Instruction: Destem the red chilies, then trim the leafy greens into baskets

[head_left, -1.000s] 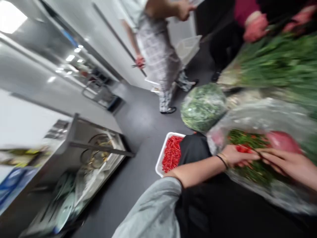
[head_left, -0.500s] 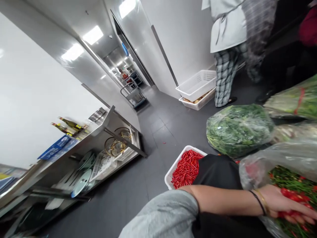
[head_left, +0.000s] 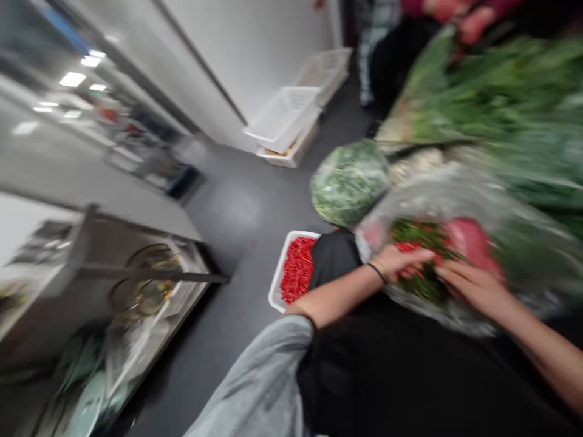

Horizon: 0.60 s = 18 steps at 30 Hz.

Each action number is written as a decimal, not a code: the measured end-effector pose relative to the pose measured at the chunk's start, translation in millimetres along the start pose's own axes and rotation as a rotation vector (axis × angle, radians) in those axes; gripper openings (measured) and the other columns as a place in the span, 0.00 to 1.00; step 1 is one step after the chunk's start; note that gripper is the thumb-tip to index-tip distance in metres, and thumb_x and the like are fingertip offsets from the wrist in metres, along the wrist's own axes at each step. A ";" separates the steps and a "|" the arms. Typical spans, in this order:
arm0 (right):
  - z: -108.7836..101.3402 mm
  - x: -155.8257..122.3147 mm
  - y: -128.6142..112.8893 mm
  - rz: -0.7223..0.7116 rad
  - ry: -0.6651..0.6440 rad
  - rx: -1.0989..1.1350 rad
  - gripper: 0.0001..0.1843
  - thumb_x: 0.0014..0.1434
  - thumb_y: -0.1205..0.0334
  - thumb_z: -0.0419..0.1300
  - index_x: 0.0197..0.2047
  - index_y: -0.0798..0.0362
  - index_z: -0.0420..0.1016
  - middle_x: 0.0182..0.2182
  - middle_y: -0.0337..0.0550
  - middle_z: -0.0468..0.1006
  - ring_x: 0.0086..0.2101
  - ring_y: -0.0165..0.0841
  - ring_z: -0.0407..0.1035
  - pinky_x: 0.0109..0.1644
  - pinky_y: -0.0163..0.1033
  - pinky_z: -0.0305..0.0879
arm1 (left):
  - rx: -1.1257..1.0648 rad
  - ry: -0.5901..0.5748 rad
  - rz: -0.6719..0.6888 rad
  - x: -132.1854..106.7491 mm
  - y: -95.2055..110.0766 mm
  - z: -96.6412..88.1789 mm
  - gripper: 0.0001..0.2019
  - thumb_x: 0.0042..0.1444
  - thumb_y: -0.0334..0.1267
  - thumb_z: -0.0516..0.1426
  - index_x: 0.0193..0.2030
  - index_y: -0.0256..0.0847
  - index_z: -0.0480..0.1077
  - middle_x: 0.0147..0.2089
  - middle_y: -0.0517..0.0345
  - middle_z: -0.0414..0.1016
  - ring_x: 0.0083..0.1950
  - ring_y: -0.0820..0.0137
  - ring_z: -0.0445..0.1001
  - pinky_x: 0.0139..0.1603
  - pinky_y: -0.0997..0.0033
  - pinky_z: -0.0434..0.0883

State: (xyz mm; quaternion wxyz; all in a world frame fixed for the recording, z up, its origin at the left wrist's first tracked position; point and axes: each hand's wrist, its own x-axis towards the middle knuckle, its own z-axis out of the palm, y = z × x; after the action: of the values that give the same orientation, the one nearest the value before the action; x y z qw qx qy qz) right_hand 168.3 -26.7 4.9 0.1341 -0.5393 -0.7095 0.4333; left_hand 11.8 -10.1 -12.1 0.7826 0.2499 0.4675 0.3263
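My left hand (head_left: 407,261), a dark band at its wrist, curls around several red chillies (head_left: 407,247). My right hand (head_left: 471,285) comes in from the right, its fingers pinched together close to the left fingertips. What it holds is too blurred to name. Both hands are over an opened clear plastic bag (head_left: 432,188) of green-stemmed chillies (head_left: 428,285). A pink-red patch (head_left: 471,243) shows in the bag behind my right hand. Left of my dark-clad knee, a white basket (head_left: 276,288) on the floor holds loose red chillies (head_left: 296,270).
A bagged bundle of leafy greens (head_left: 350,182) lies ahead, with more greens (head_left: 510,91) at the right. Another person's hands (head_left: 469,18) show at the top right. White crates (head_left: 282,118) stand by the wall. A metal shelf (head_left: 150,276) is at the left.
The view has swung right and down. My right hand has come into view and met the left over the bag. My left hand still has red chillies in it.
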 end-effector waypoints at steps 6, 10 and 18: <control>0.8 -7.9 -7.1 0.083 -0.025 -0.020 0.23 0.55 0.41 0.46 0.20 0.51 0.56 0.17 0.38 0.63 0.23 0.30 0.60 0.29 0.35 0.55 | 0.393 -0.042 0.234 0.6 16.1 -1.8 0.13 0.42 0.44 0.66 0.28 0.37 0.71 0.23 0.61 0.68 0.23 0.76 0.63 0.23 0.75 0.59; -8.0 -5.3 1.5 0.297 -0.102 0.050 0.21 0.58 0.44 0.45 0.24 0.52 0.62 0.15 0.36 0.62 0.18 0.28 0.59 0.25 0.33 0.54 | 0.576 -0.004 0.455 -14.8 21.6 5.2 0.09 0.40 0.41 0.67 0.26 0.41 0.74 0.31 0.55 0.73 0.37 0.69 0.69 0.37 0.73 0.67; -52.4 42.6 43.3 0.346 -0.217 -0.589 0.18 0.61 0.52 0.51 0.47 0.47 0.77 0.43 0.44 0.77 0.41 0.36 0.71 0.40 0.36 0.62 | -0.100 0.045 0.169 -2.6 40.9 -0.1 0.18 0.41 0.49 0.65 0.28 0.39 0.65 0.25 0.63 0.68 0.22 0.79 0.63 0.17 0.79 0.54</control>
State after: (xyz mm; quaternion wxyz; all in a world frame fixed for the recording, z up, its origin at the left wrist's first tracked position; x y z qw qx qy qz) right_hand 214.6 37.3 -8.9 -0.1786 -0.6179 -0.7122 0.2813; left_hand -0.6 15.1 17.8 0.7531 0.2416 0.4454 0.4195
